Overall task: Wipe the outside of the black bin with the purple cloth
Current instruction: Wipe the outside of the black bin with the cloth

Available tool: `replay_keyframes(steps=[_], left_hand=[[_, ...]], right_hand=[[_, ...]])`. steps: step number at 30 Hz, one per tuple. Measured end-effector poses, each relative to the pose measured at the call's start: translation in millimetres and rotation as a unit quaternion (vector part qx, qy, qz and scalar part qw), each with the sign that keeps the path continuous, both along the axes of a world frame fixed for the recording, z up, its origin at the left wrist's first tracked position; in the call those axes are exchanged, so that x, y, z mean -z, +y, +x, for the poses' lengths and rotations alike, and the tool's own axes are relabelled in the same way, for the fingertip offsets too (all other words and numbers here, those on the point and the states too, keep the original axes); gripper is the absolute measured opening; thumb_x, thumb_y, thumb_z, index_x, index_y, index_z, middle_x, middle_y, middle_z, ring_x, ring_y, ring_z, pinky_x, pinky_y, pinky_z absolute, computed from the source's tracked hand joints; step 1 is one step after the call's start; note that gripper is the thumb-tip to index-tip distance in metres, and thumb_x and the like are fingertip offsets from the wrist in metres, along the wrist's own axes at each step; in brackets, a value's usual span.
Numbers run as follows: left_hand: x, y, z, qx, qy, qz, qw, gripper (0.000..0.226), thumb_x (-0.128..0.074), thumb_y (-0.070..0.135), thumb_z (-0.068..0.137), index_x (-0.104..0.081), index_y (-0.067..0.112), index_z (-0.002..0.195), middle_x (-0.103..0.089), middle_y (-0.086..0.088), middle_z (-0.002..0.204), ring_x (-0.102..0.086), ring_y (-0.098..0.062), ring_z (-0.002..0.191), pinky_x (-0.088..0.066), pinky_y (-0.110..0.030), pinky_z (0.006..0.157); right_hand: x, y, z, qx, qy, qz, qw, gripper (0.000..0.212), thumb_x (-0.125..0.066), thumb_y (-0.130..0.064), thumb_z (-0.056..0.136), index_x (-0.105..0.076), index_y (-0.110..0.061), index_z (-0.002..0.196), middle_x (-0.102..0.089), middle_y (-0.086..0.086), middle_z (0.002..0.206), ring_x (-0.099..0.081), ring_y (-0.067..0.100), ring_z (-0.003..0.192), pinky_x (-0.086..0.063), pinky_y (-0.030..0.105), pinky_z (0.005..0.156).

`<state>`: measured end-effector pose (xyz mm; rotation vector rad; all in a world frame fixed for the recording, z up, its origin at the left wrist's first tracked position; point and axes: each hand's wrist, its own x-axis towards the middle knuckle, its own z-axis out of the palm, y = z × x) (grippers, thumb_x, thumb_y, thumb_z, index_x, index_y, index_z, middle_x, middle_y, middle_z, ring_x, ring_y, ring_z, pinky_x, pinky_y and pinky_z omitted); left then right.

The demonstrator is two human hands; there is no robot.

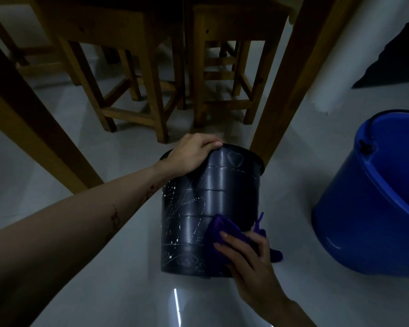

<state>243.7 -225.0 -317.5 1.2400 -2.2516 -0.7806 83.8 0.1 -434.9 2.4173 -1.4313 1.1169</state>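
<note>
The black bin (210, 201) stands on the pale floor in the middle of the view, ribbed, with white streaks and specks on its near side and a heart shape near the rim. My left hand (191, 158) grips the bin's rim at the top left. My right hand (248, 258) presses the bunched purple cloth (227, 228) against the bin's lower right side; part of the cloth hangs out to the right of my fingers.
A large blue bucket (373, 208) stands at the right, close to the bin. Wooden table legs (291, 79) and several wooden stools (132, 74) stand just behind the bin. A white wall lies at the far right.
</note>
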Motion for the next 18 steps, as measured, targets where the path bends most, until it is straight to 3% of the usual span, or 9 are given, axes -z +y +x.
replay_keyframes(steps=[2,4,6,8,10,12,14,18], left_hand=[[-3,-1,-4,0.011,-0.021,-0.008,1.0,0.025,-0.049,0.036,0.1,-0.07,0.026,0.11,-0.069,0.007,0.105,-0.056,0.005,0.088,-0.035,-0.003,0.072],[-10,-2,-3,0.023,-0.013,0.001,1.0,0.028,-0.049,0.04,0.099,-0.069,0.022,0.109,-0.066,0.006,0.104,-0.054,0.007,0.083,-0.037,-0.002,0.072],[-14,-6,5,-0.005,0.016,0.037,0.999,0.04,-0.042,0.049,0.099,-0.066,0.02,0.109,-0.064,0.001,0.11,-0.058,-0.003,0.094,-0.045,-0.018,0.085],[-8,-12,18,-0.046,-0.017,0.062,0.997,0.057,-0.031,0.062,0.097,-0.065,0.02,0.116,-0.064,-0.006,0.121,-0.059,-0.021,0.111,-0.044,-0.042,0.1],[3,-12,29,-0.04,-0.059,0.098,0.993,0.055,-0.026,0.064,0.097,-0.063,0.029,0.12,-0.064,-0.005,0.127,-0.056,-0.025,0.12,-0.039,-0.047,0.107],[14,-7,31,-0.026,0.025,0.141,0.989,0.036,-0.035,0.052,0.101,-0.065,0.032,0.098,-0.068,0.005,0.102,-0.063,-0.017,0.102,-0.045,-0.039,0.095],[13,-3,22,-0.027,0.102,0.143,0.984,0.029,-0.044,0.042,0.101,-0.06,0.026,0.082,-0.061,0.011,0.079,-0.059,-0.005,0.077,-0.045,-0.031,0.078],[-7,-1,0,-0.022,0.127,0.093,0.987,0.027,-0.046,0.037,0.101,-0.058,0.025,0.08,-0.058,0.011,0.075,-0.055,-0.002,0.069,-0.044,-0.024,0.068]], right_hand=[[5,8,-8,-0.029,0.04,-0.01,0.999,0.033,-0.056,-0.023,0.097,-0.052,-0.021,0.13,-0.041,-0.008,0.147,-0.047,0.022,0.121,-0.026,0.032,0.111],[-5,9,-13,-0.041,0.046,-0.014,0.998,0.032,-0.054,-0.021,0.096,-0.052,-0.019,0.128,-0.037,-0.01,0.15,-0.037,0.016,0.131,-0.025,0.03,0.111],[-25,-2,-16,-0.003,-0.025,-0.008,1.0,0.026,-0.041,-0.02,0.101,-0.052,-0.017,0.125,-0.043,-0.008,0.143,-0.038,0.015,0.128,-0.026,0.027,0.11],[-46,-26,-23,0.08,-0.138,0.015,0.987,0.027,-0.04,-0.019,0.1,-0.052,-0.02,0.124,-0.051,-0.004,0.134,-0.042,0.015,0.12,-0.029,0.024,0.105],[-62,-59,-32,0.168,-0.243,0.042,0.954,0.031,-0.043,-0.021,0.097,-0.051,-0.029,0.126,-0.05,-0.01,0.13,-0.04,0.011,0.118,-0.032,0.022,0.1],[-65,-87,-37,0.221,-0.303,0.07,0.925,0.03,-0.044,-0.023,0.098,-0.05,-0.029,0.127,-0.048,-0.011,0.128,-0.037,0.008,0.118,-0.033,0.025,0.097],[-60,-103,-37,0.242,-0.308,0.087,0.916,0.03,-0.045,-0.023,0.099,-0.053,-0.024,0.128,-0.05,-0.005,0.128,-0.036,0.01,0.118,-0.032,0.028,0.098],[-57,-107,-34,0.222,-0.257,0.071,0.938,0.037,-0.04,-0.034,0.098,-0.054,-0.023,0.13,-0.049,0.001,0.134,-0.037,0.017,0.121,-0.02,0.007,0.098]])
